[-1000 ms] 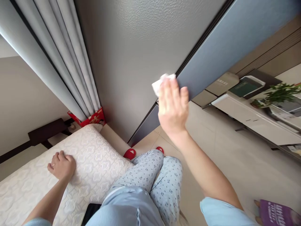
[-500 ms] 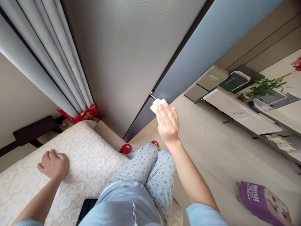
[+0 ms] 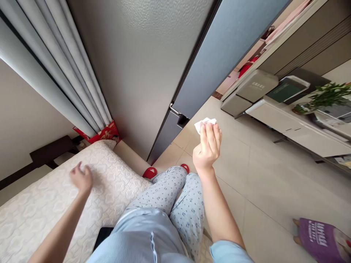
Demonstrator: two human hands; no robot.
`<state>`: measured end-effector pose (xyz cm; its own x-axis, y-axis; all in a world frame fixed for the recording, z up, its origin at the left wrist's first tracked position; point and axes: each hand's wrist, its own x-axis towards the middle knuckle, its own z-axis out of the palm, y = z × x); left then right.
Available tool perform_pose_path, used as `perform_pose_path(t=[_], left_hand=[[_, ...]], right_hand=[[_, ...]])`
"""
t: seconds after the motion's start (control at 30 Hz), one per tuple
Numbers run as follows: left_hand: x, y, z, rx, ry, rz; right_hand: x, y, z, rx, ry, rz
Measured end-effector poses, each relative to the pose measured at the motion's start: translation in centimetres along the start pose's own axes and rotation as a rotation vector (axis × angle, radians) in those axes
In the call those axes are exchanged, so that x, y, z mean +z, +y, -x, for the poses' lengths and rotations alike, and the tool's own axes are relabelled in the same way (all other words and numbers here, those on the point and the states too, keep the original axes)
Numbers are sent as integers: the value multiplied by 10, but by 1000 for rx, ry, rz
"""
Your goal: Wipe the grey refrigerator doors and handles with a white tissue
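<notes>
Containers: a beige lidded storage bin (image 3: 257, 86) stands on a white low cabinet (image 3: 290, 128) at far right, beside a dark tray (image 3: 287, 89) holding a green-covered item. A potted green plant (image 3: 327, 95) stands further right on the same unit. A purple printed bag (image 3: 323, 241) lies on the floor at near right; contents not visible. A red printed packet (image 3: 102, 133) sits at the foot of the grey curtain (image 3: 55, 73), far left. Surfaces: a pale tiled floor (image 3: 260, 182) runs from the person's 2 red slippers (image 3: 149, 173) to the cabinet. A quilted white mattress (image 3: 41, 215) occupies near left, with a black phone (image 3: 102, 233) at its near edge, against the floral pyjama trousers (image 3: 164, 193). A grey-blue refrigerator (image 3: 219, 62) with a metal handle (image 3: 174, 108) fills the far centre. Item: a crumpled white tissue (image 3: 205, 125) is clenched between the fingers and thumb of the right hand (image 3: 208, 146), raised near the refrigerator's lower corner, not touching it. The left hand (image 3: 81, 178), fingers loosely curled, is released and empty above the mattress.
</notes>
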<state>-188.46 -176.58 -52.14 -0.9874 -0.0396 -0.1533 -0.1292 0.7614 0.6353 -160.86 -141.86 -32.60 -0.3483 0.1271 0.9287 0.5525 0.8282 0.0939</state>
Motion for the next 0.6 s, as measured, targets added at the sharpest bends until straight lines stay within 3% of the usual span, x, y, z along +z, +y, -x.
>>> perform_pose_path(t=[0.07,0.13,0.17,0.23,0.3,0.4,0.6], left_hand=[[0,74,36,230,-241,332],[-4,156,79,514,-388,567],[-7,194,100,582,-502,669],[-15,259,135,582,-736,854],[-21,303,156,535,-928,1012],[-23,334,169,440,-1077,1132],[-24,343,177,302,-1089,1176]], right_hand=[[-2,2,-3,-2,-18,-20],[-5,2,-6,4,-72,-26],[-7,1,-8,3,-88,-29],[-13,-2,-11,-26,-68,-46],[-22,-4,-12,-67,-12,-63],[-34,-2,-12,-73,35,-80],[-41,5,-6,-21,53,-116]])
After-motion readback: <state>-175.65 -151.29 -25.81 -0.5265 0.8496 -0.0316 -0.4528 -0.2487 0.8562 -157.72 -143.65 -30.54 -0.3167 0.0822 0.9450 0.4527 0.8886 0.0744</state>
